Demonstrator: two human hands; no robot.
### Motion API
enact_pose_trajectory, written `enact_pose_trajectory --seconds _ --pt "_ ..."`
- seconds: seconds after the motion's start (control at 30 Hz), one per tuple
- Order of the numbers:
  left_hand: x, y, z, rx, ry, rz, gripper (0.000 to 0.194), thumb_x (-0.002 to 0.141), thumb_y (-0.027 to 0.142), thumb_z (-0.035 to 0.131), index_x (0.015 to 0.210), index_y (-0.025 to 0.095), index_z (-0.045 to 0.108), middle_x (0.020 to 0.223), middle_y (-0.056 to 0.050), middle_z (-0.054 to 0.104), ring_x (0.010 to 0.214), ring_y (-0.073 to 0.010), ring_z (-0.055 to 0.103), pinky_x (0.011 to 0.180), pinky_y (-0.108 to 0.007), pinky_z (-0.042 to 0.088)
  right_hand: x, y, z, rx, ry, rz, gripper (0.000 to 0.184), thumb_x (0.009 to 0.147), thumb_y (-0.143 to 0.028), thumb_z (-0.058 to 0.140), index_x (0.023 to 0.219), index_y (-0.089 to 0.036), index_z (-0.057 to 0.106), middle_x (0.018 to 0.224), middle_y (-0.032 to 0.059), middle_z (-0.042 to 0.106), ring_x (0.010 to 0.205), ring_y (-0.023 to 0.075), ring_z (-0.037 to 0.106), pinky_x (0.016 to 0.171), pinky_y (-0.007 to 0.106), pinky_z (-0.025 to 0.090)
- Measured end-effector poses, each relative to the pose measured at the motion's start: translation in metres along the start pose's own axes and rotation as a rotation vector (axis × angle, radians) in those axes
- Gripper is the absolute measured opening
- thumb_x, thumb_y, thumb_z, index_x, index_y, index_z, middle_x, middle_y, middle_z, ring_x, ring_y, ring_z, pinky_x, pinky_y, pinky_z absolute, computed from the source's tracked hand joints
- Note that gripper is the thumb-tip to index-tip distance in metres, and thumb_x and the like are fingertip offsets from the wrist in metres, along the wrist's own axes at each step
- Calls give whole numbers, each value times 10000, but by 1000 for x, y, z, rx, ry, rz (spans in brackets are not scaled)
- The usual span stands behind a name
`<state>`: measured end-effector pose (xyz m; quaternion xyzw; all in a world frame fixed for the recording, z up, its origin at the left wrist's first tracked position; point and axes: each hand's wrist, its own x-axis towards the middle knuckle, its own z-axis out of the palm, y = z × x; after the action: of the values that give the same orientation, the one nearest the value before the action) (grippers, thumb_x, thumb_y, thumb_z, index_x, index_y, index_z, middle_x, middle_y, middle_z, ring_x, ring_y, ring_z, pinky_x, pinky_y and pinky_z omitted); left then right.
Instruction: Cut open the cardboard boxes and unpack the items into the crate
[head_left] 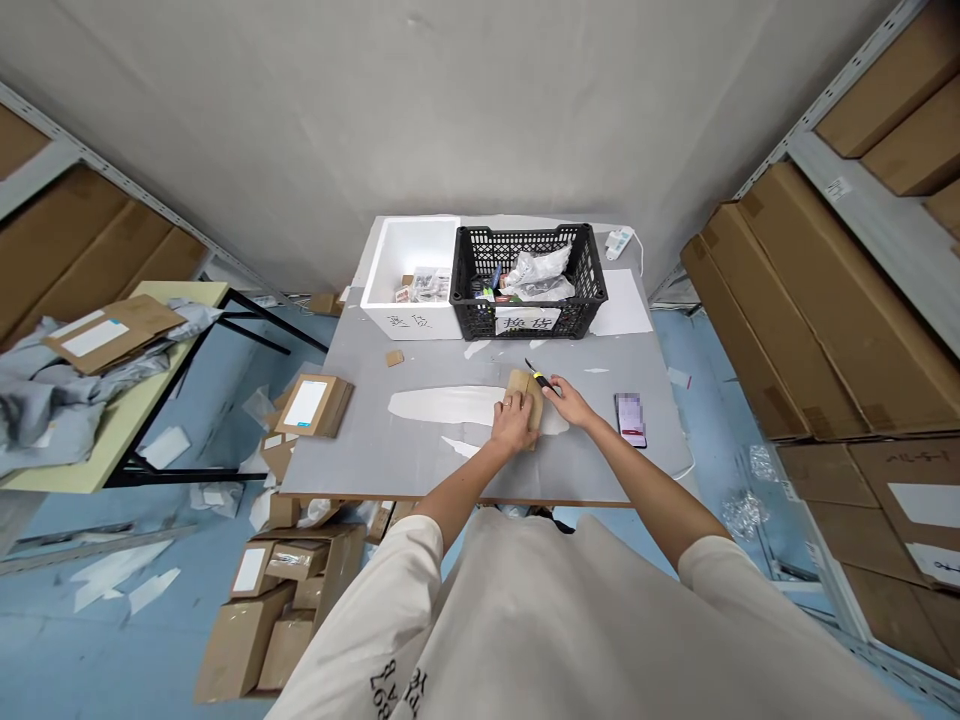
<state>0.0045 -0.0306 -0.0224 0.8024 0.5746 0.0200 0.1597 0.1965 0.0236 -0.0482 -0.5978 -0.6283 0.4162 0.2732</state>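
A small brown cardboard box point(535, 405) lies on the grey table in front of me. My left hand point(514, 420) rests over its left side, fingers curled onto the top and side. In my right hand point(568, 402) is a yellow and black utility knife point(540, 377), its tip pointing up and left above the far end of the box. The fingers are wrapped round the knife's handle. Whether the blade touches the cardboard I cannot tell. Beneath the box a torn white patch point(442, 404) shows on the table surface.
At the back stand a white foam box point(416, 322) and a black plastic crate point(480, 322) with bagged goods. A phone point(631, 419) lies at the right, a stack of flat cartons point(315, 406) at the left. Opened boxes point(247, 640) crowd the floor; shelves of cartons point(795, 300) flank the right.
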Motion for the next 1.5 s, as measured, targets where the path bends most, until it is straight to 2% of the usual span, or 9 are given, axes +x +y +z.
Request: enact_pose_trajectory --seconds 0.13,0.3,0.47,0.6,0.7,0.8,1.1,1.33,1.5 --pt "1 -10 -3 40 -89 160 898 757 252 726 1536 237 279 1587 -175 325 1425 -357 327 1117 -523 289 -2 1 0 35 1 28 320 927 -499 556 1110 -241 604 1316 83 645 1245 246 586 1121 434 403" --pt "9 -31 -11 106 -122 261 892 759 35 590 1554 242 244 1597 -150 355 1494 -303 277 1181 -520 212 -11 8 -3 168 -29 141 326 930 -525 563 1074 -234 582 1110 68 712 1003 220 692 930 371 517" --pt "12 -38 -9 89 -80 302 681 814 146 622 1455 206 399 1463 -156 476 1402 -300 396 1150 -454 296 -22 17 -10 305 -134 220 339 930 -533 584 1097 -239 568 1132 72 712 865 182 719 726 287 535" --pt "15 -33 -4 91 -52 263 579 853 309 681 1371 168 463 1322 -170 522 1318 -327 450 1111 -459 340 -27 24 -33 214 -145 184 351 942 -550 528 960 -217 636 974 47 714 765 161 681 641 253 512" --pt "20 -29 -3 106 -51 236 498 871 278 668 1321 180 481 1284 -151 537 1273 -312 479 1097 -456 350 -31 27 -56 146 -191 193 403 950 -570 487 863 -207 641 837 26 697 655 146 634 552 238 482" --pt "26 -26 -5 121 -66 205 491 849 241 692 1293 190 491 1280 -140 535 1242 -304 499 1097 -449 349 -36 28 -75 115 -250 243 366 917 -560 561 1015 -219 648 791 6 690 580 137 613 488 228 457" --pt "28 -18 -11 111 -119 175 491 849 199 696 1306 212 519 1279 -142 502 1283 -319 456 1157 -476 292 -22 22 -101 -321 -361 -10 265 894 -444 609 1034 -263 745 860 19 744 765 208 652 687 288 479" --pt "25 -16 -10 140 -105 150 494 879 196 666 1337 263 495 1274 -110 499 1291 -305 445 1151 -482 311 16 17 -87 -579 -340 -213 259 916 -370 582 1064 -268 768 1037 93 755 998 287 649 882 365 437" --pt "26 -16 -12 143 -111 158 510 878 212 670 1349 273 482 1272 -97 499 1265 -293 463 1160 -488 310 23 23 -80 -502 -382 -160 219 889 -372 603 989 -263 764 950 76 754 872 256 649 818 343 453"
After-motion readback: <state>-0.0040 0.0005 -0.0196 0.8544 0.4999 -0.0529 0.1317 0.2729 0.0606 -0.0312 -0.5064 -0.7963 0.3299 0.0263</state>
